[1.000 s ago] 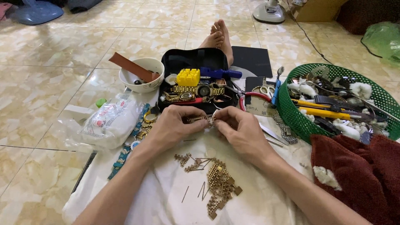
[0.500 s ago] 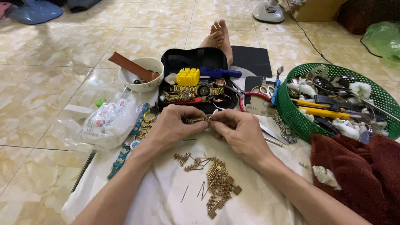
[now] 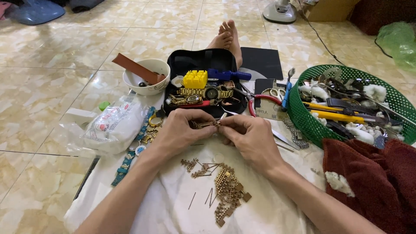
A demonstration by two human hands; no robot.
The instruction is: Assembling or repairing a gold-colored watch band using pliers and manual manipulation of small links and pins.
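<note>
The fingers of both hands are pinching a short gold watch band piece [image 3: 207,124], holding it level just above the white cloth [image 3: 173,203]. The left hand [image 3: 182,132] is closing thumb and forefinger on the band's left end, and the right hand [image 3: 249,138] is gripping the right end with its fingertips bunched tight; whether a pin or tool sits between those fingertips is too small to tell. To do this step well, the grip is best kept close to the joint being worked, with the wrists resting low so the small links are not slipping, and with the work staying over the cloth so that anything dropped is landing where it can be found. Just below the hands, a pile of loose gold links [image 3: 227,190] and a few thin pins [image 3: 208,197] are lying on the cloth, near enough to reach without shifting. Beyond the fingers, an open black case [image 3: 203,63] is holding gold watches, a yellow block [image 3: 195,79] and a blue tool. A white bowl [image 3: 147,80] is sitting to the left of the case, and a green basket [image 3: 303,117] of tools is standing to the right, above a dark red towel [image 3: 372,182].
</note>
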